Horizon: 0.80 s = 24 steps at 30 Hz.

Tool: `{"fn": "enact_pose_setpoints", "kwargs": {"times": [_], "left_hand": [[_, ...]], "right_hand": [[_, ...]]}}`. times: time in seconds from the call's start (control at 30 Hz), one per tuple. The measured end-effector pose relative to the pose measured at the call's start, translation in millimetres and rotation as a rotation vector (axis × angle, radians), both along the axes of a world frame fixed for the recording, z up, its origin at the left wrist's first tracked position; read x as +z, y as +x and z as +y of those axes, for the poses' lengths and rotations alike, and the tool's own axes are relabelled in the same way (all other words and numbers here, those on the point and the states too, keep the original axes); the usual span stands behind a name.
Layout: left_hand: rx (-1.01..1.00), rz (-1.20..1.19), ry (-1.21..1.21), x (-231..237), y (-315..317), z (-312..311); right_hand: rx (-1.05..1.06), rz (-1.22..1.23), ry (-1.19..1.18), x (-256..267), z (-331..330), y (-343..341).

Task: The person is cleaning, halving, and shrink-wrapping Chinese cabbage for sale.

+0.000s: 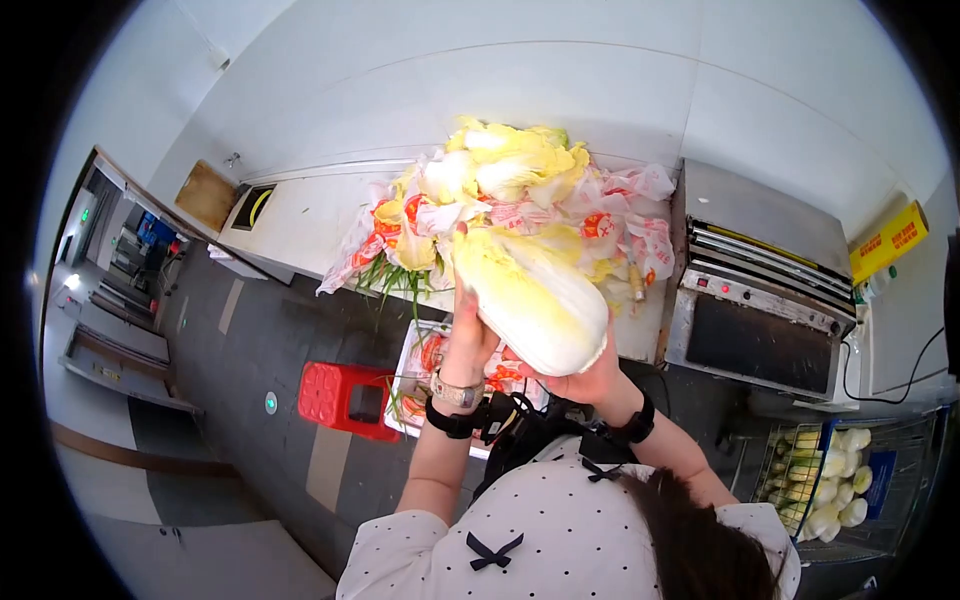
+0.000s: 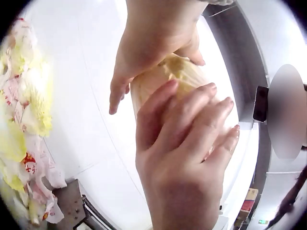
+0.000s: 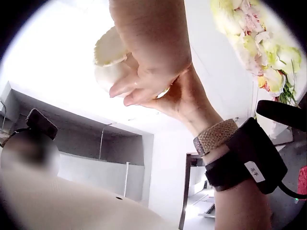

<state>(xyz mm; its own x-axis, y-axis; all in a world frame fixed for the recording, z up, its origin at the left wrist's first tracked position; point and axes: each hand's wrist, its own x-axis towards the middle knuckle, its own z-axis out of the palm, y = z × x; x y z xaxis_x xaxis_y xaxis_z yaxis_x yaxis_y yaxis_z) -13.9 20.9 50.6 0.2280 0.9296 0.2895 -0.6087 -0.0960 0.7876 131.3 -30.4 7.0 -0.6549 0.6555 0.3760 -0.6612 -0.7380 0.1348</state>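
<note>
A large Chinese cabbage [image 1: 535, 300] with a white base and yellow leafy top is held up in front of the person's chest. The left hand [image 1: 472, 335] grips it along its left side, near the leafy end. Under the base, the right hand [image 1: 588, 380] holds it with curled fingers. In the left wrist view, the right hand [image 2: 184, 148] lies across the leaves opposite the left hand [image 2: 153, 43]. The cut stem end [image 3: 110, 48] shows beside the right hand [image 3: 148, 57] in the right wrist view. Part of the cabbage is hidden behind the hands.
Loose cabbage leaves [image 1: 520, 165] and printed plastic bags [image 1: 640, 190] cover the counter ahead. A wrapping machine [image 1: 760, 290] stands on the right, above a cart [image 1: 800, 480] of cabbages. Below are a white foam box [image 1: 405, 375] and a red stool [image 1: 325, 395].
</note>
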Motion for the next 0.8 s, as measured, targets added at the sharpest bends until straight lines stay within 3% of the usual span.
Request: {"fn": "enact_pose_setpoints", "kwargs": {"times": [0.07,0.13,0.23,0.33,0.47,0.8], "left_hand": [[0.140,0.193,0.093,27.0,8.0,-7.7],[0.140,0.212,0.136,29.7,3.3,-10.3],[0.195,0.277,0.326,32.3,-3.1,-14.6],[0.305,0.547,0.361,56.6,2.1,-31.5],[0.413,0.693,0.472,70.7,4.2,-40.5],[0.582,0.767,0.513,80.3,3.6,-45.1]], "right_hand": [[-0.159,-0.175,0.051,0.0,0.0,3.4],[-0.385,-0.398,0.080,5.3,0.0,9.7],[-0.564,-0.601,0.197,12.0,0.5,23.7],[-0.564,-0.632,0.261,13.3,-1.7,33.6],[-0.560,-0.583,0.241,12.9,-3.9,36.0],[-0.597,-0.653,0.354,22.5,-0.9,41.4]]}}
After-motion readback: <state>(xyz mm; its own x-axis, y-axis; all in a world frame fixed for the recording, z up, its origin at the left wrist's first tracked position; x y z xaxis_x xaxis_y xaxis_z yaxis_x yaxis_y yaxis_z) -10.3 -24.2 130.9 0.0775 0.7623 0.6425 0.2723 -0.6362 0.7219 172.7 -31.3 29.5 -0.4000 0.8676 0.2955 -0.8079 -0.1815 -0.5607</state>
